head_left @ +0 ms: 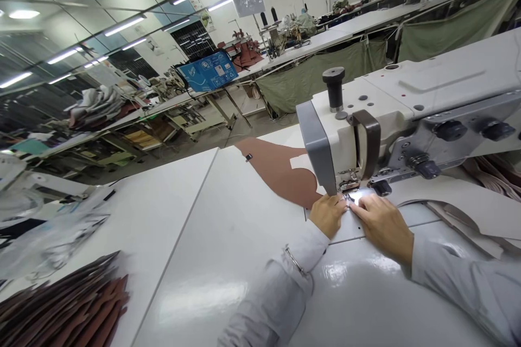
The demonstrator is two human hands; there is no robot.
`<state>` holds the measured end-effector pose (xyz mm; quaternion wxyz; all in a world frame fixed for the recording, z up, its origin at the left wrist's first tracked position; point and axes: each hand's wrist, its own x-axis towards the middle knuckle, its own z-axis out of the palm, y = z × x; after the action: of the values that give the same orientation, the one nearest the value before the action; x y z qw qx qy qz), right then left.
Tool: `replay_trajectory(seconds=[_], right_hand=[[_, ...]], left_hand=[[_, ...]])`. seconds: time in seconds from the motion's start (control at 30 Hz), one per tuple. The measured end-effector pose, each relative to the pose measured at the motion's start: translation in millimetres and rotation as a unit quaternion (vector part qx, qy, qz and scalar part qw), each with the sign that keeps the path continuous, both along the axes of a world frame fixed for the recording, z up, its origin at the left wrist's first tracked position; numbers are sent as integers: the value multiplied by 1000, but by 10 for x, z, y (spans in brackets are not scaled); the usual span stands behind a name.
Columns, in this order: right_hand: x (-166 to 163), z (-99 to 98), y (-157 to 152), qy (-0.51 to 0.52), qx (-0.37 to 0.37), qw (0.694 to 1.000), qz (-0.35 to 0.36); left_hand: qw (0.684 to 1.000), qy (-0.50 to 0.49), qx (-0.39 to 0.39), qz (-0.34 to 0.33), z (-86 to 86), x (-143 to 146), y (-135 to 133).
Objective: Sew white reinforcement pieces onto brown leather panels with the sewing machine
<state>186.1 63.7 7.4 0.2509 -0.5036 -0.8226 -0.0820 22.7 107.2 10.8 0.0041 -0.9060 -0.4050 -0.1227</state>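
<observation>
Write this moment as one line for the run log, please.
left hand: on pale panel at presser foot | right hand: on same panel | machine: sewing machine | nearby: brown cut piece, stacked brown pieces

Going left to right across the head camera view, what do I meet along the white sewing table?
Stack of brown cut pieces, left hand, presser foot, right hand, pale cut sheet.

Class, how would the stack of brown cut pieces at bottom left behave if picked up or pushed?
The stack of brown cut pieces probably flexes but keeps its shape: its pointed edges look crisp, not crumpled. Pushed, the overlapped pieces would likely fan out across the glossy white table. Rolling seems unlikely.
</observation>
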Motion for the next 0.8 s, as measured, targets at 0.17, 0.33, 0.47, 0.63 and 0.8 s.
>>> replay_trajectory(seconds=[0.17,0.33,0.47,0.63,0.8], right_hand=[[-10,2,20,1,-3,1000,-20],[-4,-10,18,5,6,1000,-17],[11,-43,10,12,12,1000,-14],[-179,289,-295,207,-64,966,141],[-526,1039,-849,342,-391,771,368]], left_hand=[[999,36,13,22,29,39,58],[998,53,14,33,27,49,65],[998,49,10,29,26,37,54],[999,48,10,23,42,35,55],[999,41,-4,28,49,43,58]])
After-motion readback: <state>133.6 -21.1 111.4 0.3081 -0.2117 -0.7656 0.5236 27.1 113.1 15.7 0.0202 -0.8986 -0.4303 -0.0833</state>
